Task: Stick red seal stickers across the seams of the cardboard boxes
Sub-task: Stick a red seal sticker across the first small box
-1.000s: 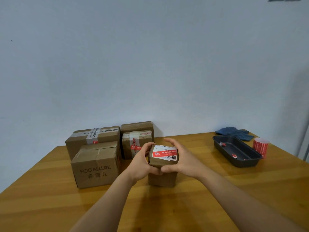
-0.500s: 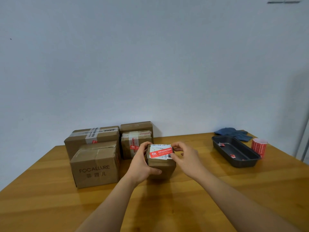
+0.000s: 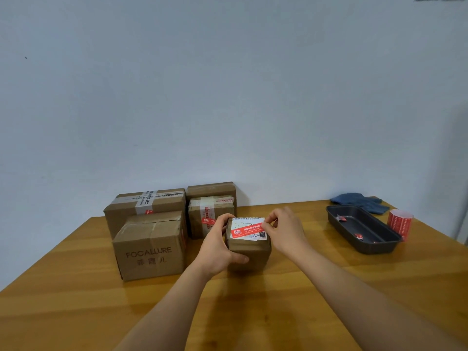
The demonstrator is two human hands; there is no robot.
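A small cardboard box (image 3: 249, 254) stands on the wooden table (image 3: 304, 312) in front of me. A red seal sticker (image 3: 244, 231) lies across the white label on its top. My left hand (image 3: 217, 245) grips the box's left side, thumb on the front face. My right hand (image 3: 285, 230) rests at the box's top right edge, fingertips pressing the sticker's right end. A roll of red seal stickers (image 3: 400, 222) stands at the far right.
Several larger cardboard boxes are grouped to the left: a FOCALLURE box (image 3: 149, 249), a taped box (image 3: 141, 207) behind it, and a box with a red sticker (image 3: 211, 216). A dark tray (image 3: 364, 230) holding sticker scraps and a blue cloth (image 3: 359, 201) lie to the right.
The box was lifted and tilted a second ago; it now stands on the table. My right hand moved from the box's side up to the sticker's right end.
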